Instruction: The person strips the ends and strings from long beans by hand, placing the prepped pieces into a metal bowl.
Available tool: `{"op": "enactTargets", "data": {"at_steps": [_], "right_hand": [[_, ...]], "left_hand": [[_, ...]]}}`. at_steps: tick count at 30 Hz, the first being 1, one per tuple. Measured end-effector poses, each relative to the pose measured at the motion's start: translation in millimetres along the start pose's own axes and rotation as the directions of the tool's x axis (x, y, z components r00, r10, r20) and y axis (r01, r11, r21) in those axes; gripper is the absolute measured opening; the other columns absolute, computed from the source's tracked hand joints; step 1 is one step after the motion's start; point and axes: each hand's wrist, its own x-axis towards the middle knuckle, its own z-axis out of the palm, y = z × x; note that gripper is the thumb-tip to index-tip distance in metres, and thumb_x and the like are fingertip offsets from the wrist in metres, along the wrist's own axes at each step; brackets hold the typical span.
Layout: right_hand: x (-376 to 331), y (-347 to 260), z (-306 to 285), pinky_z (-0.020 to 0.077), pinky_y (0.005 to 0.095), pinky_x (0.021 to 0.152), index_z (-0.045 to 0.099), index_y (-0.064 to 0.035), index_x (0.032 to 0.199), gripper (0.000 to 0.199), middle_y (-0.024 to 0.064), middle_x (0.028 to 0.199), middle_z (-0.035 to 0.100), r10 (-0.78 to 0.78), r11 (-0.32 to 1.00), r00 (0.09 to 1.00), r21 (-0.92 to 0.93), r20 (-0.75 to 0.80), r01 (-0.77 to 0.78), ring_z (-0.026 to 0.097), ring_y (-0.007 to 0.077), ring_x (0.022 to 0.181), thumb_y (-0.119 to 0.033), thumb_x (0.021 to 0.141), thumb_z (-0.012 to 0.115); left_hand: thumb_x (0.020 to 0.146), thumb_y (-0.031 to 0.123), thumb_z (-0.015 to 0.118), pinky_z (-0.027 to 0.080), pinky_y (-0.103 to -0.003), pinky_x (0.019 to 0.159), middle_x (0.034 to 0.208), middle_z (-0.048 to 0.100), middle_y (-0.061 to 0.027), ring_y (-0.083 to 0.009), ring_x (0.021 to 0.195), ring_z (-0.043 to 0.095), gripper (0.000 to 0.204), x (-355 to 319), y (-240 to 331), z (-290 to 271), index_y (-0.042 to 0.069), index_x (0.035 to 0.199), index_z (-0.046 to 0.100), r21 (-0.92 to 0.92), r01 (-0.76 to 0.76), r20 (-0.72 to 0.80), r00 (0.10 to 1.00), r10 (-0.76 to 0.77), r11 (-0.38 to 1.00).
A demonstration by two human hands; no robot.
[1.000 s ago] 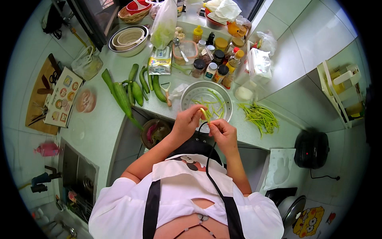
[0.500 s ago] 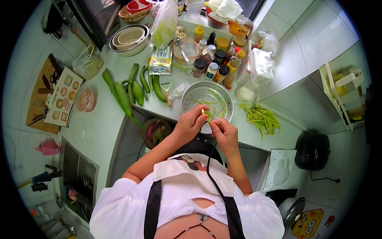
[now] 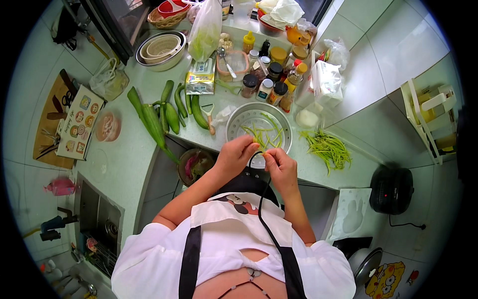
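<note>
My left hand (image 3: pixel 235 157) and my right hand (image 3: pixel 281 167) meet just in front of a round metal bowl (image 3: pixel 238 124) on the counter. Between their fingertips they pinch a thin green bean stalk (image 3: pixel 261 148). Several short green pieces (image 3: pixel 264 134) lie inside the bowl. A loose pile of long green stalks (image 3: pixel 327 148) lies on the counter to the right of the bowl. A dark bowl with scraps (image 3: pixel 195 164) sits below my left forearm.
Cucumbers and a long gourd (image 3: pixel 167 112) lie left of the bowl. Jars and bottles (image 3: pixel 271 70), a plastic bag of greens (image 3: pixel 205 35) and stacked colanders (image 3: pixel 160 50) crowd the back. A stove (image 3: pixel 99 224) is at lower left, a black cooker (image 3: pixel 391 189) at right.
Both hands stay at the bowl's near rim; the fingers shift slightly as they work the stalk. Nothing else has moved.
</note>
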Motion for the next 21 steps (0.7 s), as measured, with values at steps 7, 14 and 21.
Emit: {"op": "enactTargets", "data": {"at_steps": [7,14,21], "right_hand": [[1,-2,-3,0.0393,0.0228,0.048,0.056,-0.0023,0.086,0.018,0.0004,0.056,0.052,0.032,0.999,0.999,-0.026,-0.021,-0.033,0.050,0.0066,0.051,-0.019,0.093,0.054],[7,8,-4,0.0430,0.0318,0.050,0.057,-0.0036,0.085,0.020,0.0081,0.059,0.057,0.012,0.984,0.987,-0.173,-0.161,-0.040,0.056,0.0192,0.051,-0.022,0.091,0.055],[18,70,-14,0.0441,0.0342,0.054,0.059,-0.0039,0.090,0.020,0.0104,0.064,0.060,0.100,0.963,0.957,-0.215,-0.273,-0.162,0.058,0.0217,0.055,-0.023,0.090,0.055]], "left_hand": [[0.084,0.013,0.060,0.042,-0.040,0.052,0.069,0.051,-0.0127,-0.0331,0.061,0.054,0.015,-2,2,1,0.003,0.080,0.049,0.270,-0.211,-0.035,0.973,0.228,0.939],[0.083,0.017,0.060,0.045,-0.040,0.054,0.071,0.055,-0.0094,-0.0319,0.065,0.058,0.015,-14,-10,5,0.007,0.079,0.050,0.428,-0.209,0.179,0.973,0.144,0.879],[0.087,0.029,0.055,0.047,-0.043,0.063,0.078,0.060,-0.0120,-0.0331,0.076,0.060,0.023,-59,-56,-32,0.007,0.080,0.056,0.605,0.064,0.227,0.941,-0.249,0.794]]}}
